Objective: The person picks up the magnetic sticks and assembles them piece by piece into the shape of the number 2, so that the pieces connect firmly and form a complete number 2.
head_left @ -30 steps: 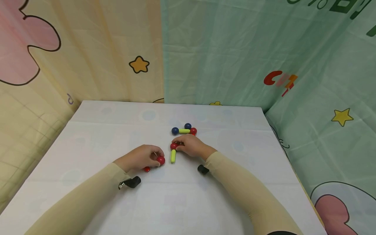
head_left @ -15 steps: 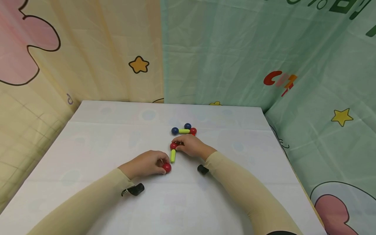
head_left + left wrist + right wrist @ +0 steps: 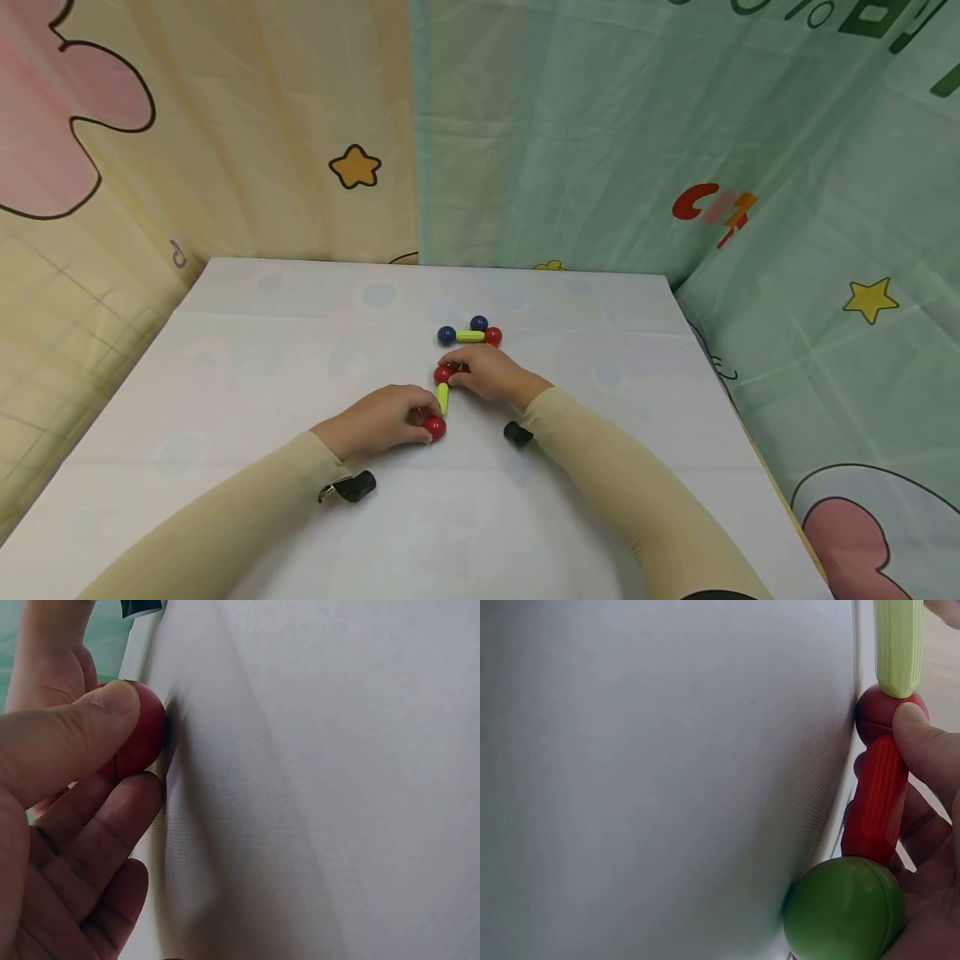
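Observation:
My left hand (image 3: 381,421) pinches a red ball (image 3: 435,428) between thumb and fingers, low over the white table; the left wrist view shows the ball (image 3: 148,735) under the thumb. Its place is at the near end of a yellow-green rod (image 3: 442,398); whether they touch, I cannot tell. My right hand (image 3: 489,372) holds another red ball (image 3: 443,374) at the rod's far end. In the right wrist view the thumb presses this ball (image 3: 874,712), which joins the yellow-green rod (image 3: 898,649) to a red rod (image 3: 875,799). A green ball (image 3: 844,911) sits at the red rod's other end.
Behind the right hand lie a blue ball (image 3: 447,336), a yellow-green rod (image 3: 470,336), a red ball (image 3: 492,335) and a second blue ball (image 3: 478,322), close together. The white table (image 3: 300,333) meets printed curtains at its back edge.
My left hand has moved right and slightly nearer with its red ball, up to the rod's near end. The rod has tilted slightly. My right hand has stayed in place.

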Demonstrator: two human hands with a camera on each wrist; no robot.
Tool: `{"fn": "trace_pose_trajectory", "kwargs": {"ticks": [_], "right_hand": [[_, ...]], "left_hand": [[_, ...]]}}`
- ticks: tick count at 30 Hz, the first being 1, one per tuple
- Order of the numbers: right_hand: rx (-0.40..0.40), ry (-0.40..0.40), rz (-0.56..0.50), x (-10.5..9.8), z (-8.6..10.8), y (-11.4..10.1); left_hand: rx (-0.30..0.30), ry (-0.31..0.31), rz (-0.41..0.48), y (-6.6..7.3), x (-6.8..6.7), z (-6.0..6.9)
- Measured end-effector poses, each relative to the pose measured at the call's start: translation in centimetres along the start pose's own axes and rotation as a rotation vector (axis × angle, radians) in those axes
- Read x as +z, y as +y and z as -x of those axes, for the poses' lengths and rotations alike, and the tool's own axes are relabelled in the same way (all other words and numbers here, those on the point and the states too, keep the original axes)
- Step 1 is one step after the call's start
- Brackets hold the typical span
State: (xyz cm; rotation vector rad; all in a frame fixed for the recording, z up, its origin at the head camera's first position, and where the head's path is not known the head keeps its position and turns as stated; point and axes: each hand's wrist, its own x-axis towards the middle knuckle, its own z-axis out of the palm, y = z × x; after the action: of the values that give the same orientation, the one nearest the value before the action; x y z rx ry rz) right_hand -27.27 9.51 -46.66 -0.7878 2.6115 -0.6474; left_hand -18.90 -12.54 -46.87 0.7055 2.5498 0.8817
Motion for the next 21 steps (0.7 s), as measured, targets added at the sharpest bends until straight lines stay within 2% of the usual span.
{"fn": "trace_pose_trajectory", "kwargs": {"ticks": [10,14,18,21], "right_hand": [[-0.004,-0.01,-0.003,-0.1,0.0,0.1],[-0.035,-0.011,0.002,-0.2,0.1,0.1],[-0.081,0.016,0.015,-0.5,0.4,0.5],[-0.063,0.049,0.025,-1.1,0.9,1.0]], "left_hand": [[0.002,0.008,0.013,0.5,0.2,-0.4],[0.0,0.002,0.008,0.4,0.2,-0.5],[0.007,-0.001,0.02,0.4,0.1,-0.6],[0.004,-0.005,0.031,0.4,0.1,-0.7]]}}
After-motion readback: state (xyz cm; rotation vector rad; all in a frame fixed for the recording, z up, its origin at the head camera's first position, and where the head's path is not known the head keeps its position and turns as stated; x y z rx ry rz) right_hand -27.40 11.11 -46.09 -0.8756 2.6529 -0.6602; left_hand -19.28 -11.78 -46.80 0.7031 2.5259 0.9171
